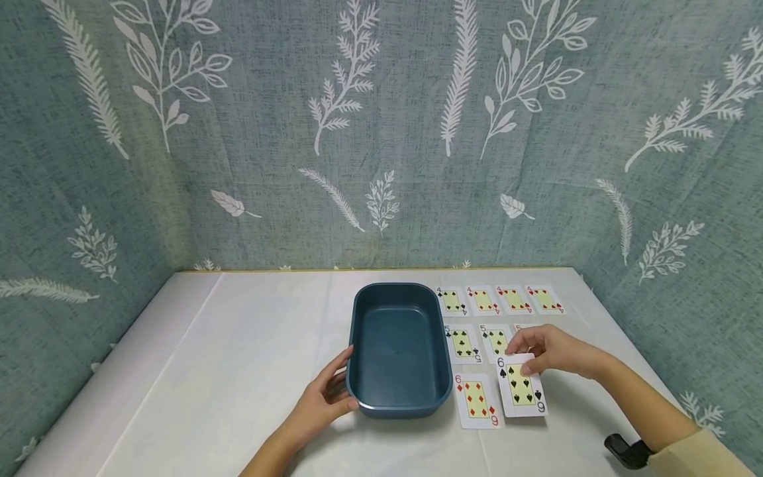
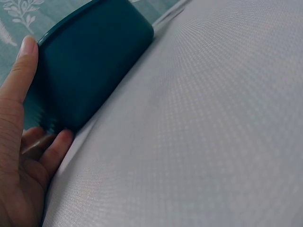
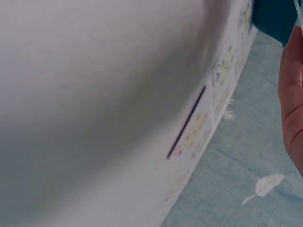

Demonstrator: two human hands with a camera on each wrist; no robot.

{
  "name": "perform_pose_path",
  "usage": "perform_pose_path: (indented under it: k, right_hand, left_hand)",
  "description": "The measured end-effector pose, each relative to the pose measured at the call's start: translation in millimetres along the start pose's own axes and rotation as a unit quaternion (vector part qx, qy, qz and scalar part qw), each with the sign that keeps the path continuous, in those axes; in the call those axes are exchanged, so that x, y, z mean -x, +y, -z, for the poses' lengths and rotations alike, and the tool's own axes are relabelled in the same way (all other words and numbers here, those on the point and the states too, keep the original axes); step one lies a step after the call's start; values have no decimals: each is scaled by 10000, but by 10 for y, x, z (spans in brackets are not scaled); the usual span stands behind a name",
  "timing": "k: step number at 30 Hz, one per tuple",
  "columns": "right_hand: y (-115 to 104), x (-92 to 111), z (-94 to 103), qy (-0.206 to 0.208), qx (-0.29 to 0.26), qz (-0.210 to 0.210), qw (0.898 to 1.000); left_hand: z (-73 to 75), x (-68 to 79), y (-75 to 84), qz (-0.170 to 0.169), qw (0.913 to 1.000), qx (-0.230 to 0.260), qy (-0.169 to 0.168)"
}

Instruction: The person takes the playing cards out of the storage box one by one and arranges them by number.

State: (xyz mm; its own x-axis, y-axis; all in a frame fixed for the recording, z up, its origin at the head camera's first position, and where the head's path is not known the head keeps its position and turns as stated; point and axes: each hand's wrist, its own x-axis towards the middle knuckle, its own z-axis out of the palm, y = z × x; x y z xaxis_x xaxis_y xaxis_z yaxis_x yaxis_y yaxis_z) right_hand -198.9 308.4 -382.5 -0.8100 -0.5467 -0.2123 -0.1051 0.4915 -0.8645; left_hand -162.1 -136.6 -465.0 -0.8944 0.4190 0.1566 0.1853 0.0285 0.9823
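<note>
A dark teal plastic bin (image 1: pixel 398 351) sits mid-table in the head view. My left hand (image 1: pixel 322 394) holds its near left corner, thumb at the rim and fingers along the side; in the left wrist view the fingertips (image 2: pixel 60 144) are low by the base. My right hand (image 1: pixel 551 351) pinches the six of spades (image 1: pixel 522 391) near its top edge, face up, just right of the six of diamonds (image 1: pixel 477 401). Above that lie the five of clubs (image 1: pixel 461 344) and the five of spades (image 1: pixel 495 341). A third five is mostly hidden behind the right hand.
A row of several fours (image 1: pixel 483 301) lies farther back, right of the bin. White cloth covers the table (image 1: pixel 238 358), and patterned green fabric (image 1: pixel 381 185) encloses the back and sides. A black strap (image 1: pixel 628 452) is on the right wrist, beside a beige sleeve (image 1: pixel 700 456).
</note>
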Motion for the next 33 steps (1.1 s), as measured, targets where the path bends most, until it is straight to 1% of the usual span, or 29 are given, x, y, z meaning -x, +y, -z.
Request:
perform_pose_path:
  k: [4,6,9,13,20,23,29,33]
  right_hand:
    - [44,8,-43,141,-2,-136,9998]
    - [60,11,-64,188,59,-158,9997]
    - [87,8,-89,159,65,-40,9998]
    - [132,-7,-120,149,149,95,9997]
    - [162,-46,-204,487,709,80,9963]
    - [166,-58,-231,569,914,128,9941]
    - [168,-71,-303,647,1240,-117,9901]
    - [147,-63,-347,743,1431,-147,9868]
  left_hand:
    - [2,-4,-14,-212,9998,-20,-33]
    - [3,1,-16,-169,9999,-3,-34]
    - [7,6,-17,-119,9999,-20,-21]
    - [6,-4,-15,-187,9998,-7,-54]
    - [7,-3,-24,-233,9997,-24,-38]
    - [9,-4,-25,-279,9996,-37,-38]
    - [10,-1,-22,-241,9997,-41,-24]
    - [10,-1,-24,-238,9997,-56,-39]
